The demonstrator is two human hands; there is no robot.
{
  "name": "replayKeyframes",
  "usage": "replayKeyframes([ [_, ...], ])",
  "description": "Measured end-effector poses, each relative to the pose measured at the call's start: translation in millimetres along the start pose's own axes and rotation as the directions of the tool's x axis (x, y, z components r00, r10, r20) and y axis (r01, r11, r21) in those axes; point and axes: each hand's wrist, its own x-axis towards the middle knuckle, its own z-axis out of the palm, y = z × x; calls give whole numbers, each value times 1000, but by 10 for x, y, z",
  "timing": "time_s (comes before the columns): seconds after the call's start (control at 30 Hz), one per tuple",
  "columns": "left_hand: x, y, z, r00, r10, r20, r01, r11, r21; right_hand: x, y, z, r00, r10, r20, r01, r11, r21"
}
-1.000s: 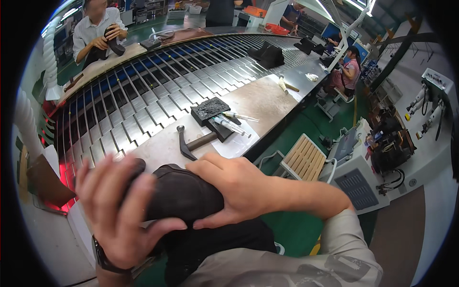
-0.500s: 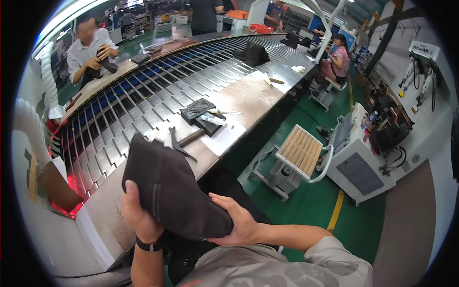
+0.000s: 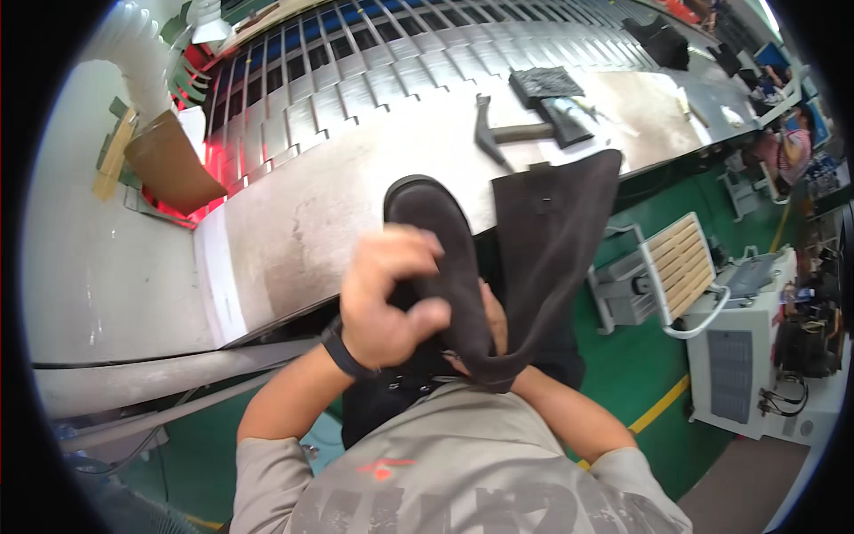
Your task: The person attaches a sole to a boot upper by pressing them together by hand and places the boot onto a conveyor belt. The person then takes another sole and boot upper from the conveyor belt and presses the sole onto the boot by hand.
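A dark brown tall boot (image 3: 556, 245) is held in front of my body, its rounded toe pointing away from me on the left and its soft shaft bent up on the right. My right hand (image 3: 495, 325), partly hidden behind the boot, grips it near the heel bend. Over the left side of the boot's foot, my left hand (image 3: 387, 294) is slightly blurred, with thumb and fingers apart and nothing between them. Beyond the boot, a hammer (image 3: 525, 133) lies on the bench beside a dark rough block (image 3: 545, 83) and a black box (image 3: 567, 123).
The metal bench (image 3: 294, 222) runs along a slatted conveyor (image 3: 374, 84). A brown board (image 3: 169, 165) stands by a red-lit opening at left. To the right are a slatted wooden seat (image 3: 680, 267) and a white machine (image 3: 734, 356). A seated person (image 3: 790, 147) is farther off.
The boot has been turned, so its toe now faces away and its shaft stands to the right. My left hand has let go of it. The view has swung down and left.
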Motion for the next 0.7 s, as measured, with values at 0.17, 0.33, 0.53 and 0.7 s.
replayKeyframes([
  [0.17, 488, -669, -382, 983, -115, 145, 78, 967, 241, -103, 553, 126, 914, -406, -11, 375, 852, -364],
  [0.33, 687, -813, -255, 908, -26, 419, -44, 987, 157, -102, 330, 121, 986, -166, 17, 167, 966, -197],
  [0.53, 760, -782, -226, 845, -40, 534, 16, 999, 50, 12, 778, -147, 821, 342, 457, -570, 531, 626],
  [0.7, 842, -756, -227, 807, -75, 586, 1, 992, 126, -369, 641, 42, 980, -193, 49, 199, 959, -202],
])
